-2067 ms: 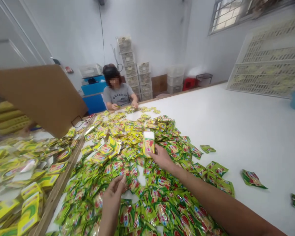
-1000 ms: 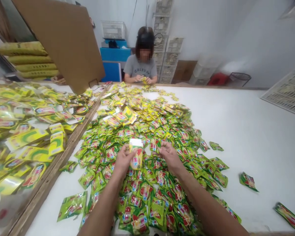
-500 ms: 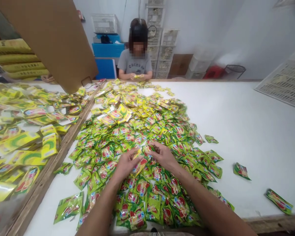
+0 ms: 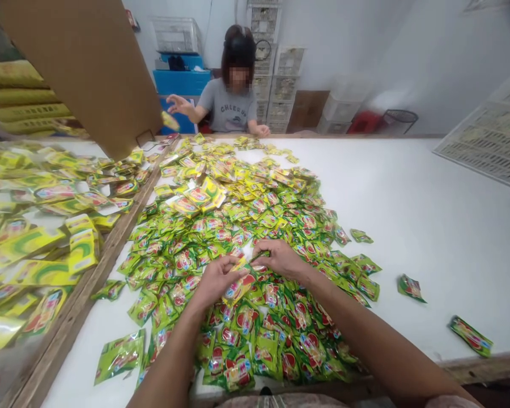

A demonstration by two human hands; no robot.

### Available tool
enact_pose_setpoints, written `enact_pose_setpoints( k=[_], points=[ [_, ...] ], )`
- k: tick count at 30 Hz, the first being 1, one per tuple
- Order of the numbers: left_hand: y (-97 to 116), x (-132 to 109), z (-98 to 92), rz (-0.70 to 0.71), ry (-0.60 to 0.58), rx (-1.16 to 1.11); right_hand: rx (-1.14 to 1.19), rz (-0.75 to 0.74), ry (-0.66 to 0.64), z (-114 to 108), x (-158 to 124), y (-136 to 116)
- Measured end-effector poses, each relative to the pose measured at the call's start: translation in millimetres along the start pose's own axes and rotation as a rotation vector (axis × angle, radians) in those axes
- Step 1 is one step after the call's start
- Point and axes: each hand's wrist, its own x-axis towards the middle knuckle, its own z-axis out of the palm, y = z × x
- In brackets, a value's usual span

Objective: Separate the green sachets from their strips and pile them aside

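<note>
A wide heap of green and yellow packets [image 4: 246, 226] covers the white table [image 4: 429, 238] in front of me. My left hand [image 4: 215, 280] is closed on a packet [image 4: 239, 283] held just above the heap. My right hand [image 4: 278, 258] pinches the top end of that same packet, fingers curled. Both hands meet over the near middle of the heap.
A person in a grey shirt [image 4: 229, 107] sits at the far end, one arm stretched out to the left. A brown cardboard sheet [image 4: 89, 68] leans at upper left over a second table full of packets [image 4: 38, 226]. Loose packets [image 4: 470, 335] lie at right.
My left hand took the packet from my right, then both hands closed together on it low over the heap. The person opposite has flung one arm out sideways.
</note>
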Motion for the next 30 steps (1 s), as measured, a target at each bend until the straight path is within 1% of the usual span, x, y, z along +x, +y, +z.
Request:
enact_pose_setpoints(
  k=[2, 4, 6, 8, 9, 10, 11, 13, 14, 15, 17, 19, 20, 22, 24, 26, 28, 30],
  points=[
    [1.3, -1.3, 0.3, -0.005, -0.006, 0.046, -0.03, 0.054, -0.074, 2.1, 1.0, -2.9],
    [0.4, -1.7, -0.4, -0.019, -0.036, 0.076, -0.037, 0.09, -0.113, 3.1, -0.6, -7.8],
    [-2.1, -0.6, -1.6, -0.045, -0.067, 0.063, 0.06, 0.142, -0.185, 0.5, -3.5, -13.1],
    [-4.8, 1.4, -2.5, -0.063, -0.048, 0.008, 0.234, 0.2, -0.244, -8.1, -4.5, -15.6],
    [-5.9, 2.4, -2.5, -0.067, -0.02, -0.034, 0.284, 0.228, -0.216, -14.7, -3.2, -14.3],
    [-6.6, 3.2, -2.1, -0.068, 0.013, -0.081, 0.267, 0.262, -0.122, -22.4, -0.2, -11.0],
    [-6.9, 3.9, -1.3, -0.068, 0.044, -0.126, 0.175, 0.303, 0.031, -30.6, 4.5, -5.3],
    [-6.4, 4.4, 1.0, -0.07, 0.093, -0.186, -0.148, 0.424, 0.359, -45.3, 17.8, 11.8],
    [-5.8, 4.4, 2.1, -0.073, 0.108, -0.197, -0.295, 0.485, 0.456, -50.7, 25.0, 21.9],
    [-5.1, 4.2, 3.1, -0.078, 0.119, -0.201, -0.388, 0.534, 0.487, -54.4, 31.7, 32.0],
    [-4.1, 4.1, 3.9, -0.086, 0.139, -0.209, -0.443, 0.573, 0.454, -56.8, 40.6, 48.9],
    [-4.3, 4.8, 2.9, -0.093, 0.159, -0.228, -0.427, 0.564, 0.42, -54.8, 41.2, 59.0],
    [-5.0, 5.4, 1.8, -0.097, 0.168, -0.238, -0.426, 0.544, 0.424, -53.3, 38.3, 61.4],
    [-6.9, 7.0, -0.5, -0.107, 0.179, -0.249, -0.392, 0.453, 0.494, -50.6, 28.0, 62.1],
    [-8.9, 8.1, -2.0, -0.109, 0.192, -0.249, -0.244, 0.334, 0.594, -47.8, 15.2, 58.0],
    [-9.5, 8.1, -1.8, -0.091, 0.212, -0.237, 0.0, 0.253, 0.641, -42.4, 3.9, 49.2],
    [-7.8, 7.0, -0.1, -0.069, 0.221, -0.23, 0.222, 0.23, 0.593, -32.0, -3.6, 36.4],
    [-4.2, 5.4, 2.2, -0.062, 0.203, -0.231, 0.363, 0.211, 0.49, -17.7, -7.3, 21.9]
  ],
)
